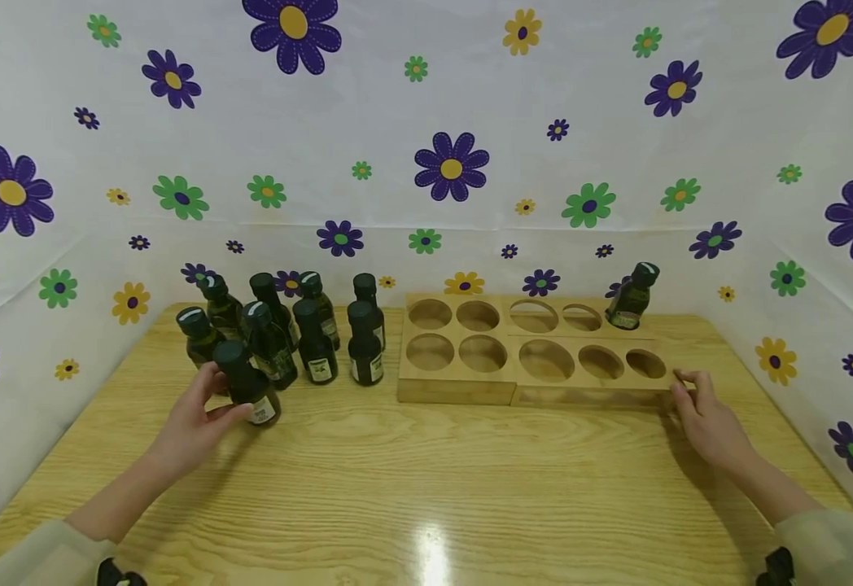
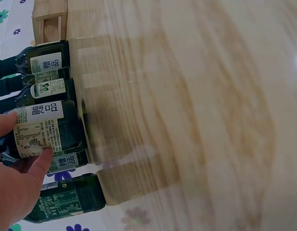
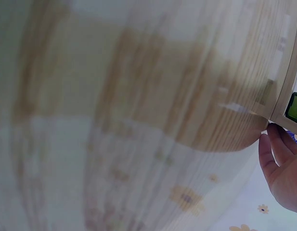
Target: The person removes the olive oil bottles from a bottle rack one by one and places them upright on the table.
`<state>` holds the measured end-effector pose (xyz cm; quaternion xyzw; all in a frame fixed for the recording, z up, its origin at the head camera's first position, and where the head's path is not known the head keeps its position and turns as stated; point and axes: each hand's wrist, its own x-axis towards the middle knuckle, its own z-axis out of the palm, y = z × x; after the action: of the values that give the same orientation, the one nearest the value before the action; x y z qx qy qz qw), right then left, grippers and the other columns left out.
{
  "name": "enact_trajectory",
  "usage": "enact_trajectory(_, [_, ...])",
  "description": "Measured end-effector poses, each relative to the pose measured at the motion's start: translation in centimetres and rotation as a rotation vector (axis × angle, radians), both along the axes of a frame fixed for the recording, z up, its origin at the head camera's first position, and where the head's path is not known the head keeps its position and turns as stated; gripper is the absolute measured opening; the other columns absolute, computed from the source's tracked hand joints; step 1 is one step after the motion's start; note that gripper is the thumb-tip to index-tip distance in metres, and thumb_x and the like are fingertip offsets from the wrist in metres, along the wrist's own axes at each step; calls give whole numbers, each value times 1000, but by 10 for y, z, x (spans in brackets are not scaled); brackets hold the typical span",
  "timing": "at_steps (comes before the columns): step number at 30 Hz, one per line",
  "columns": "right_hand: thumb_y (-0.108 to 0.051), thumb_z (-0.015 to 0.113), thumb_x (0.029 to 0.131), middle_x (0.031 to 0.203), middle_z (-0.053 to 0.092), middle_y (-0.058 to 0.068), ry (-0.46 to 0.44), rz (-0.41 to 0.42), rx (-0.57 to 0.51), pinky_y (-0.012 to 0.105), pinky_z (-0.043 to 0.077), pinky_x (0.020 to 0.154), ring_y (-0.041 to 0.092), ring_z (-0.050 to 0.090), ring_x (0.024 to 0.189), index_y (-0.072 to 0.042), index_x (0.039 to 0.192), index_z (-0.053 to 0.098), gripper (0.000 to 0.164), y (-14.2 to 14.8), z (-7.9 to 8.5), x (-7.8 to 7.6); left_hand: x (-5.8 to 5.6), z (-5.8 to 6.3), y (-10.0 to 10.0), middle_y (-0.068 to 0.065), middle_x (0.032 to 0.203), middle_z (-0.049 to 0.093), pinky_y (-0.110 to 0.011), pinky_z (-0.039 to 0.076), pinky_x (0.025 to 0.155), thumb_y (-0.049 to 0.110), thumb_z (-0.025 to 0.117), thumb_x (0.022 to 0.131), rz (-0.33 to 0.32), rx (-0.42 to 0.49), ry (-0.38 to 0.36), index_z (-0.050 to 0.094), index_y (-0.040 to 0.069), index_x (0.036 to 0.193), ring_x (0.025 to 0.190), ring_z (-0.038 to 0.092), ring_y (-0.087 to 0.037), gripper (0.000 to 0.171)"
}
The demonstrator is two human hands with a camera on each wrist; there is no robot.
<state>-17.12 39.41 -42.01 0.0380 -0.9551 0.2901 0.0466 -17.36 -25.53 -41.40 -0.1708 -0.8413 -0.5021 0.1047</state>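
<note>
My left hand (image 1: 195,423) holds a dark green glass bottle (image 1: 239,378) with a black cap, thumb on the front label and fingers around the far side. In the left wrist view, the held bottle (image 2: 49,127) shows white printed labels. Several similar bottles (image 1: 273,350) stand close behind and beside it. At the right end of a wooden bottle rack (image 1: 456,391), my right hand (image 1: 712,419) touches the corner with its fingertips. In the right wrist view, its extended fingers (image 3: 279,147) meet the rack's lower corner. One bottle (image 1: 632,297) sits in a back-row hole there.
The rack has two rows of round holes, with a stepped seam (image 1: 512,391) between its left and right sections. A wooden table (image 1: 397,480) carries everything. Flower-printed white cloth (image 1: 368,122) encloses the back and both sides.
</note>
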Motion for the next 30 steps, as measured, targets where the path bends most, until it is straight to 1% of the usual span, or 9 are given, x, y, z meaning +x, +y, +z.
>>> enact_trajectory(3, [-24, 20, 108, 121, 45, 48, 7, -4, -2, 49, 45, 61, 55, 57, 85, 10, 137, 23, 44, -1, 1, 0, -2, -1, -1, -26, 125, 49, -10, 47, 81, -10, 62, 90, 1, 3, -16, 36, -5, 134, 108, 46, 8, 51])
enact_trajectory(6, [-23, 21, 108, 120, 46, 47, 27, -7, 5, 52, 46, 63, 57, 56, 88, 10, 136, 24, 43, -1, 1, 0, -3, -1, -2, -27, 127, 48, -9, 46, 82, -9, 62, 91, 9, -4, -30, 35, -6, 135, 108, 45, 9, 52])
enact_trajectory(9, [-22, 21, 108, 120, 46, 47, 33, -6, 9, 51, 45, 62, 56, 56, 87, 10, 136, 24, 42, -1, 0, 0, -3, -1, -2, -28, 127, 48, -9, 45, 82, -8, 62, 91, 17, -9, -36, 34, -6, 135, 107, 45, 9, 52])
enact_trajectory(14, [-21, 21, 108, 118, 48, 46, 31, -6, 13, 41, 43, 57, 46, 59, 79, 10, 136, 24, 42, -1, -1, 0, -2, -3, -1, -28, 125, 48, -9, 46, 82, -9, 62, 90, 17, 9, -34, 34, -7, 134, 106, 45, 10, 52])
enact_trajectory(16, [-21, 21, 108, 118, 49, 46, 28, -4, 10, 39, 41, 56, 42, 58, 77, 10, 136, 23, 42, -1, -1, 0, -2, -4, -2, -30, 126, 48, -9, 46, 81, -9, 62, 90, 16, 12, -35, 34, -7, 135, 107, 44, 11, 52])
enact_trajectory(21, [-22, 21, 108, 117, 49, 45, 29, -8, 5, 37, 40, 55, 35, 56, 71, 10, 136, 23, 42, -1, -2, 0, -1, -4, -3, -32, 128, 47, -9, 45, 82, -7, 61, 92, 12, 6, -48, 33, -7, 136, 109, 42, 13, 52])
enact_trajectory(24, [-22, 21, 108, 116, 50, 44, 28, -12, 3, 37, 39, 54, 31, 53, 68, 10, 136, 23, 43, -1, -2, 0, 0, -4, -2, -32, 129, 46, -8, 45, 82, -6, 62, 92, 19, 14, -65, 32, -7, 137, 109, 42, 12, 54])
enact_trajectory(26, [-22, 21, 109, 115, 51, 44, 29, -12, 2, 36, 38, 53, 30, 53, 67, 10, 137, 23, 43, -1, -2, 0, 1, -3, -1, -31, 129, 45, -8, 44, 83, -5, 63, 92, 38, 22, -78, 30, -7, 139, 109, 41, 11, 57])
enact_trajectory(30, [-23, 20, 109, 116, 51, 44, 26, -12, 1, 36, 38, 53, 30, 52, 66, 10, 137, 23, 43, -1, -2, 0, 8, -3, 0, -25, 130, 44, -8, 45, 81, 0, 65, 92, 115, 26, -76, 29, -7, 140, 108, 41, 10, 60])
